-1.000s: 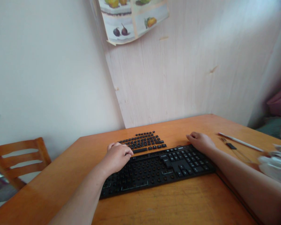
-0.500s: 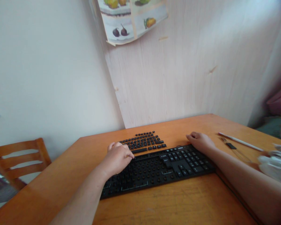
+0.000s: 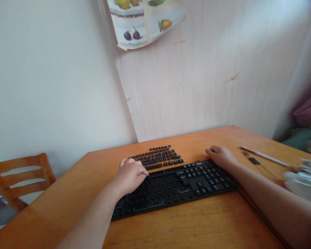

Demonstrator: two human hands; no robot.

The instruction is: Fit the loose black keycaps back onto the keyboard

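Observation:
A black keyboard (image 3: 168, 186) lies on the wooden table, most of its left and middle part bare of keycaps. Keys are still seated in its right-hand part. Over the keyboard's upper left, my left hand (image 3: 131, 175) has thumb and fingers pinched together, the fingertips at the top row; anything between them is too small to make out. My right hand (image 3: 220, 157) is loosely curled and rests at the keyboard's upper right corner, with nothing visible in it. Behind the keyboard, loose black keycaps (image 3: 155, 159) lie in rows, partly hidden by my left hand.
At the right are a white pencil-like stick (image 3: 265, 156), a small black object with thin metal prongs (image 3: 254, 160) and a crumpled translucent plastic bag (image 3: 304, 180). A cable runs under my right forearm. A wooden chair (image 3: 20, 176) stands left of the table (image 3: 186, 224).
The view has shifted very slightly. My left fingertips have barely moved; a dark bit seen at them before no longer stands out. My right hand stays in place.

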